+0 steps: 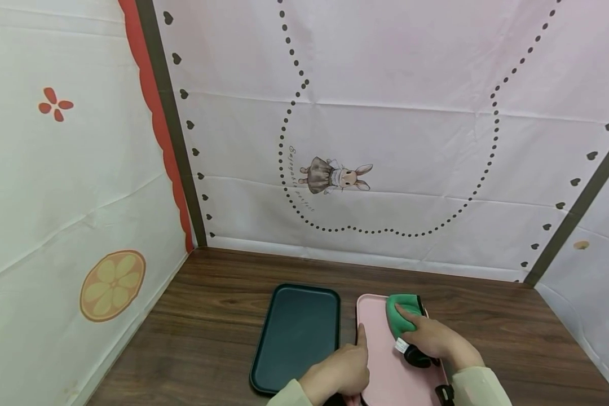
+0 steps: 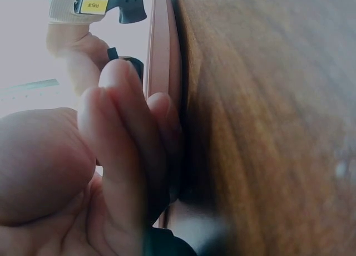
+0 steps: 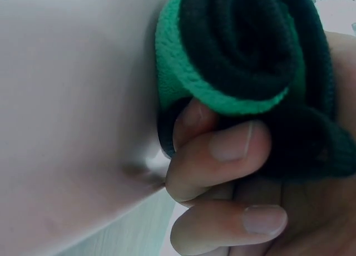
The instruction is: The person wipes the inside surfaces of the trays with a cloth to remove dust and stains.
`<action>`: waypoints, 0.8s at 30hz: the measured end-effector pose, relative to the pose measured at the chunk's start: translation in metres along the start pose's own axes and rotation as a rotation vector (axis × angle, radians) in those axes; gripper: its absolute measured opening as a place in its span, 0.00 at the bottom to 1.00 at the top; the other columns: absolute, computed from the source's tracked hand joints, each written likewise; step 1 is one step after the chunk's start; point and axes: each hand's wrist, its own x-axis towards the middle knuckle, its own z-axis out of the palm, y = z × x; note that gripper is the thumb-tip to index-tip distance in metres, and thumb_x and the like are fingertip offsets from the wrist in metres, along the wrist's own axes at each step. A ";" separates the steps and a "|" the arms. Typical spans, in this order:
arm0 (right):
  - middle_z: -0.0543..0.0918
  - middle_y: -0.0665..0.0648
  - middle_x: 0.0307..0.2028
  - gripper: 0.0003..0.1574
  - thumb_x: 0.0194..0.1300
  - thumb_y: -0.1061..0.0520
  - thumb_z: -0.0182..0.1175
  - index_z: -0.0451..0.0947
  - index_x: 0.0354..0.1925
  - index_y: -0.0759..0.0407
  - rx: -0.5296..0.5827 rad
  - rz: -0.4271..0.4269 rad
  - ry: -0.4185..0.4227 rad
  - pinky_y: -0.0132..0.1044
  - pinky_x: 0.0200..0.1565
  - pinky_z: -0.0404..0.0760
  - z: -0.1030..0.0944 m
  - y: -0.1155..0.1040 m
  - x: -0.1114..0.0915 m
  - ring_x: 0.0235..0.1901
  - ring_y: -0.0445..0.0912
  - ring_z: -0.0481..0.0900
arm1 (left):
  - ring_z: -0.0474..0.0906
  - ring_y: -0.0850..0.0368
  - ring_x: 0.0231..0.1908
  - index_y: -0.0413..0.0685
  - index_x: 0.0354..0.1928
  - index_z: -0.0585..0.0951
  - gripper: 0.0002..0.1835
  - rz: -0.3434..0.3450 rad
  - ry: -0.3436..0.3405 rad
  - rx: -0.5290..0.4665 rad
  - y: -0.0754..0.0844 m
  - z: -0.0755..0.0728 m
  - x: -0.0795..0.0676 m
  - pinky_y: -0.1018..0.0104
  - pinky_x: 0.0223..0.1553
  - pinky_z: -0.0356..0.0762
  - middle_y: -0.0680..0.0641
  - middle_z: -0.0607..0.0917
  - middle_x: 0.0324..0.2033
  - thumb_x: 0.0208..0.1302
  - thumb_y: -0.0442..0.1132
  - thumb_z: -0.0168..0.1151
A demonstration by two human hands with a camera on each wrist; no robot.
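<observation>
My right hand (image 1: 433,341) holds a rolled green-and-black cloth (image 1: 403,316) with a white label, over the right side of a pink tray (image 1: 383,380). In the right wrist view, my fingers curl under the fuzzy green roll (image 3: 172,61), whose black layers spiral inside. My left hand (image 1: 344,367) grips the pink tray's left edge with one finger stretched forward along the rim. The left wrist view shows its other fingers (image 2: 125,128) bent against the tray's side, low over the table. Their contact underneath is hidden.
A dark green tray (image 1: 301,332) lies just left of the pink one on the brown wooden table (image 1: 203,338). Patterned white cloth walls (image 1: 411,141) stand at the back and both sides. A black strap (image 1: 444,393) is near my right wrist.
</observation>
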 end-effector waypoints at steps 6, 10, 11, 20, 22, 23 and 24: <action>0.71 0.80 0.68 0.44 0.72 0.49 0.61 0.59 0.81 0.48 0.003 0.016 -0.004 0.76 0.61 0.69 0.001 0.001 -0.003 0.66 0.78 0.70 | 0.67 0.61 0.03 0.35 0.82 0.45 0.45 0.001 0.002 0.003 0.001 0.000 0.000 0.69 0.05 0.63 0.46 0.77 0.06 0.66 0.26 0.54; 0.71 0.80 0.68 0.44 0.72 0.48 0.61 0.59 0.81 0.48 -0.003 0.016 -0.003 0.77 0.60 0.69 0.003 0.003 -0.005 0.64 0.78 0.71 | 0.67 0.61 0.03 0.35 0.82 0.45 0.46 -0.002 0.003 -0.001 0.000 0.000 0.000 0.69 0.05 0.63 0.46 0.77 0.06 0.66 0.26 0.54; 0.71 0.81 0.67 0.44 0.72 0.47 0.61 0.59 0.81 0.48 -0.006 0.016 -0.002 0.77 0.60 0.69 0.003 0.003 -0.005 0.64 0.79 0.72 | 0.67 0.61 0.03 0.35 0.82 0.45 0.46 -0.004 0.003 -0.001 0.000 0.000 0.000 0.70 0.05 0.63 0.46 0.77 0.06 0.66 0.26 0.54; 0.73 0.79 0.67 0.44 0.72 0.47 0.62 0.59 0.81 0.47 -0.020 0.021 0.000 0.75 0.61 0.70 0.006 0.005 -0.009 0.65 0.77 0.72 | 0.66 0.61 0.03 0.34 0.82 0.46 0.45 -0.002 0.008 0.017 0.002 -0.001 -0.001 0.70 0.06 0.62 0.46 0.77 0.06 0.66 0.27 0.55; 0.73 0.78 0.67 0.44 0.72 0.47 0.62 0.59 0.81 0.47 -0.024 0.019 0.000 0.75 0.61 0.70 0.006 0.005 -0.010 0.64 0.76 0.73 | 0.66 0.61 0.03 0.34 0.82 0.46 0.45 0.001 0.009 0.018 0.001 -0.001 -0.001 0.69 0.06 0.62 0.46 0.77 0.06 0.66 0.27 0.55; 0.74 0.78 0.67 0.44 0.72 0.47 0.62 0.59 0.81 0.47 -0.022 0.019 0.000 0.75 0.61 0.70 0.006 0.005 -0.011 0.64 0.76 0.74 | 0.66 0.61 0.03 0.34 0.82 0.46 0.45 0.003 0.009 0.020 0.001 0.000 0.000 0.69 0.06 0.62 0.46 0.77 0.06 0.66 0.27 0.55; 0.74 0.78 0.67 0.44 0.72 0.48 0.62 0.59 0.81 0.47 -0.018 0.020 0.001 0.75 0.61 0.70 0.006 0.005 -0.012 0.64 0.75 0.74 | 0.66 0.61 0.03 0.35 0.82 0.46 0.45 0.003 0.009 0.020 0.001 0.000 0.000 0.69 0.06 0.62 0.46 0.76 0.06 0.66 0.27 0.55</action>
